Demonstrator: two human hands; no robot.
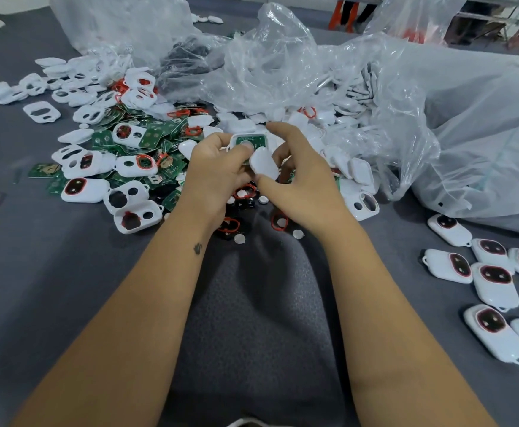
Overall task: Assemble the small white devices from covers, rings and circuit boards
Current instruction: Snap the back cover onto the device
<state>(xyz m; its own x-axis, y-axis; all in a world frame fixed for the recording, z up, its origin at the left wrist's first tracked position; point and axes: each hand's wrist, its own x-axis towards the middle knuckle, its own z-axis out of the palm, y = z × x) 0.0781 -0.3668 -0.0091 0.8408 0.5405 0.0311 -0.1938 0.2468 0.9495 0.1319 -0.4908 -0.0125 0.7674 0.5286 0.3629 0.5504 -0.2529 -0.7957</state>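
A grey fabric-covered tabletop (252, 303) carries all parts. Crumpled clear plastic bags (282, 66) lie across the far side, with white parts visible inside and spilling from them. To the left of centre sits a mixed pile of white covers (82, 167) with cut-out holes, green circuit boards (154, 138) and red rings (145, 161); some covers already have a red ring seated in the larger hole. At the right edge, well apart from the pile, a group of assembled white devices (495, 288) lies face up, each showing a dark window ringed in red. Both bare forearms reach forward from the near edge to the middle of the tabletop. The left hand (218, 171) grips a white housing with a green board (249, 142) seated in it, the thumb resting on the board's face, so its grip is clamped on that part. The right hand (301, 183) pinches a plain white cover (264, 164) between thumb and fingers, just beside and touching the held housing, with the index finger raised above it. Small white round discs (239, 238) and loose red rings lie on the tabletop just below the hands.
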